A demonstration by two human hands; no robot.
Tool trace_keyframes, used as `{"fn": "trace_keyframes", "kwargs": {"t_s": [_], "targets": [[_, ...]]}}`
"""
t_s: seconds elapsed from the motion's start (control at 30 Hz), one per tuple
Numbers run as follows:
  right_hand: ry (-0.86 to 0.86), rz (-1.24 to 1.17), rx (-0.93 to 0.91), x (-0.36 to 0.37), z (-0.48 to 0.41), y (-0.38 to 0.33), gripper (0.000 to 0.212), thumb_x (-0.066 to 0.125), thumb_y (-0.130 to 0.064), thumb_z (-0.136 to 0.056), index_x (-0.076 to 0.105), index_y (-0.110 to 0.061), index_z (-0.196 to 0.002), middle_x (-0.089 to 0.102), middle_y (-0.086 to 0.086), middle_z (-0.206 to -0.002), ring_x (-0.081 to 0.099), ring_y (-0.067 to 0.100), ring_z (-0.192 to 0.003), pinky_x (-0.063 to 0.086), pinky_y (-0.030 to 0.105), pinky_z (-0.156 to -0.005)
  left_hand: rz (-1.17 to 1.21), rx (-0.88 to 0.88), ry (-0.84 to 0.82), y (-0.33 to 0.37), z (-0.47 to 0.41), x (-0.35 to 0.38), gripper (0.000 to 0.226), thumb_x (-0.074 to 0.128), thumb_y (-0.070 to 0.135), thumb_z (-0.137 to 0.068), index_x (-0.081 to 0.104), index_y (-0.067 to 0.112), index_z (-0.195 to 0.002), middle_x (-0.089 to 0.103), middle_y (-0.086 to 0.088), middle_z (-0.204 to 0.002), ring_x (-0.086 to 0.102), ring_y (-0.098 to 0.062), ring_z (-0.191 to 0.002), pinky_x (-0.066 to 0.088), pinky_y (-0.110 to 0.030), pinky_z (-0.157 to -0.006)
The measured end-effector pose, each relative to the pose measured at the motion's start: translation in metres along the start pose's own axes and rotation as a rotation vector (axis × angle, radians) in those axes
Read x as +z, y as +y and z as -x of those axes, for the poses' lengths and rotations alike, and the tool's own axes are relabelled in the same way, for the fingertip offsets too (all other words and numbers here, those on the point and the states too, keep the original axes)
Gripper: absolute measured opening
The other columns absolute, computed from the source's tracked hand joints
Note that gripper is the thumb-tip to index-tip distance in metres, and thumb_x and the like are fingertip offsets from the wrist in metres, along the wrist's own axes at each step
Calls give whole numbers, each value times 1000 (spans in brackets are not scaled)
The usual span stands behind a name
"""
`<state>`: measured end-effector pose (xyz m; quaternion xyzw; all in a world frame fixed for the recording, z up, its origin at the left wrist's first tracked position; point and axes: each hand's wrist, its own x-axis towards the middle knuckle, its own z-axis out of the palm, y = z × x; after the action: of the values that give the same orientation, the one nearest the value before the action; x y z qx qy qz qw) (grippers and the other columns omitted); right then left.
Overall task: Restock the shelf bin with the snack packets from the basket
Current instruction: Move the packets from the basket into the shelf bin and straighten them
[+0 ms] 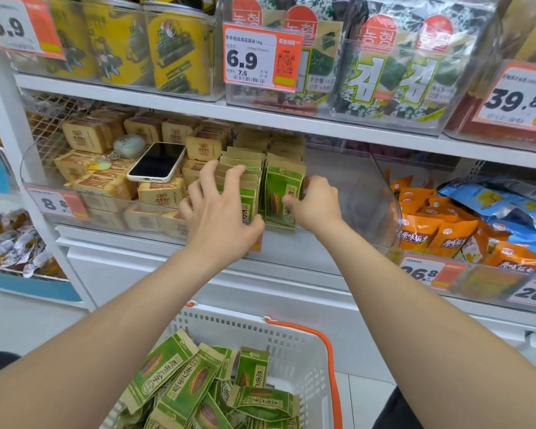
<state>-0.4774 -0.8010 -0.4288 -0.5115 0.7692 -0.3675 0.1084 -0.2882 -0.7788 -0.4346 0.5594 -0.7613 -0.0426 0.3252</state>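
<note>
Green sunflower-seed packets (280, 190) stand upright in rows in a clear shelf bin (353, 193) on the middle shelf. My left hand (220, 209) has its fingers spread over the tops of the left row, thumb at the front of that row. My right hand (317, 202) grips the front packet of the right row, thumb on its face and fingers behind its right edge. Below, a white basket (294, 345) with an orange handle holds several more green packets (183, 382) lying loose.
A phone (157, 162) lies on tan boxed snacks (106, 181) in the left part of the bin. Orange and blue packets (446, 224) fill the neighbouring bin on the right. Seaweed packs sit on the shelf above. Price tags hang along the shelf edges.
</note>
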Motion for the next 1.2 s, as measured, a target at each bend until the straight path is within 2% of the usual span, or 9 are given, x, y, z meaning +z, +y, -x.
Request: {"fn": "trace_keyframes", "kwargs": {"t_s": [0.2,0.33,0.47,0.53,0.6,0.8,0.9,1.03,1.2], "targets": [[-50,-10,96,8,-9,-12,49,87,-38,-83,64,-10,-116,67,11,-120,62,29,-116,50,32,-82,10,57,16,-8,2,1,82,74,49,-84,32,38,-153,13,-5,-165,29,-40,-140,30,-58,-110],[-57,-31,139,8,-4,-18,68,85,-36,-87,45,-4,-132,61,16,-131,59,34,-125,43,34,-81,20,81,8,-12,3,1,81,74,49,-86,31,38,-154,11,-5,-165,28,-40,-140,31,-59,-109],[-103,-35,138,6,-3,-15,37,83,-45,-86,62,-15,-94,66,7,-105,67,31,-106,59,42,-87,-3,125,33,-16,7,2,85,75,47,-89,28,29,-158,6,-13,-167,30,-44,-141,35,-61,-110],[-108,-12,131,2,1,-15,41,82,-48,-86,55,-18,-83,64,7,-100,68,34,-100,61,48,-83,-36,160,92,-18,9,0,85,76,43,-90,29,22,-158,8,-19,-167,30,-45,-143,36,-61,-111],[-117,51,120,-5,6,-15,47,79,-51,-87,47,-18,-80,61,7,-95,68,34,-96,56,42,-74,-71,212,162,-18,12,-4,80,76,37,-89,35,16,-155,17,-22,-163,31,-45,-142,37,-59,-111],[-88,373,-84,-33,41,-24,33,60,-38,-101,45,-10,-92,48,10,-92,55,39,-90,41,38,-72,-158,544,342,-29,23,-6,30,68,12,-88,58,8,-116,49,-17,-116,48,-35,-97,39,-45,-75],[75,496,-338,-36,67,-30,14,54,-22,-97,52,-9,-92,54,13,-91,54,38,-89,35,37,-68,-181,672,135,-39,34,3,11,61,16,-89,55,12,-96,52,-6,-90,50,-29,-76,36,-40,-62],[135,523,-665,-25,102,-34,10,59,-19,-82,61,-10,-87,64,12,-87,56,36,-81,27,36,-66,-285,557,-310,-51,62,26,14,48,33,-93,53,21,-88,66,2,-80,64,-33,-67,46,-37,-54],[-300,565,-691,-2,159,-14,13,57,-25,-88,53,-13,-92,60,6,-89,59,35,-81,30,36,-63,-424,524,-760,-48,112,45,25,44,34,-103,62,19,-112,70,-8,-111,68,-34,-99,50,-40,-77]]}}
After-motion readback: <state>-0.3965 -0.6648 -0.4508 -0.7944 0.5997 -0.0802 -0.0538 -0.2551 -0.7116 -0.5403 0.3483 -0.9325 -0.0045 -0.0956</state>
